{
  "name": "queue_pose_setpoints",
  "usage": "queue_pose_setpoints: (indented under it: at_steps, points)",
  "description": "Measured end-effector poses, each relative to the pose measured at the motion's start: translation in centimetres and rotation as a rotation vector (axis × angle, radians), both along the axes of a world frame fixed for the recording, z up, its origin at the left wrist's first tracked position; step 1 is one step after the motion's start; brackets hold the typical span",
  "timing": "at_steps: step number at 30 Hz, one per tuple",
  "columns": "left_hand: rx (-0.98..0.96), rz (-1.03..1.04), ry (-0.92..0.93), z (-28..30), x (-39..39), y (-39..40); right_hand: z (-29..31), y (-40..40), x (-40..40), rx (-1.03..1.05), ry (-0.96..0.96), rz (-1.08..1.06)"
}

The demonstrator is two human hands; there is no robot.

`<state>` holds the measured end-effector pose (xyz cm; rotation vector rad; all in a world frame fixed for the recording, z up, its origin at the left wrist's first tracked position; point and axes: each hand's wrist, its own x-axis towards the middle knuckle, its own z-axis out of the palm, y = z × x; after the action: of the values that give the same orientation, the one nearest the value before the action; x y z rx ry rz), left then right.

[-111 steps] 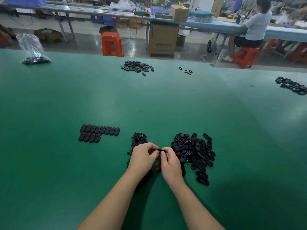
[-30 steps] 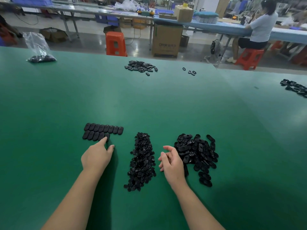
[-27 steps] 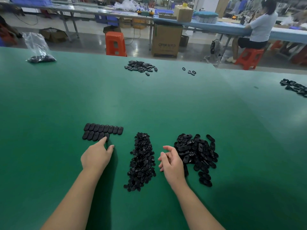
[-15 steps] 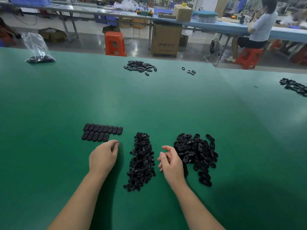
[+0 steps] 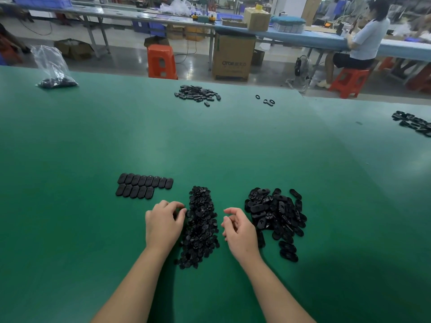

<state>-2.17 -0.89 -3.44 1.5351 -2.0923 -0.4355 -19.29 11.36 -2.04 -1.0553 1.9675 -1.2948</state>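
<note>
On the green table three groups of black plastic parts lie close to me. Two neat rows of oval parts sit at the left. A long heap of small pieces runs down the middle, and a loose heap of larger oval shells is at the right. My left hand lies at the small heap's left edge, its bent fingertips touching the pieces. My right hand hovers between the two heaps, its fingers loosely curled, nothing visible in them.
Further back lie another heap of black parts, a few black rings and a plastic bag of parts. More parts lie at the right edge. Beyond the table stand an orange stool, a cardboard box and a seated person.
My left hand left the lower row of oval parts and moved right to the small heap's edge. My right hand stayed between the heaps, empty; earlier both hands held one part together.
</note>
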Motion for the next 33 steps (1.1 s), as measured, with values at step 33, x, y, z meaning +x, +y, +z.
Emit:
queue_pose_setpoints:
  at_steps: [33]
  points:
    - [-0.013, 0.009, 0.038, -0.1, 0.3, -0.1, 2.9, 3.3, -3.1, 0.466, 0.683, 0.199]
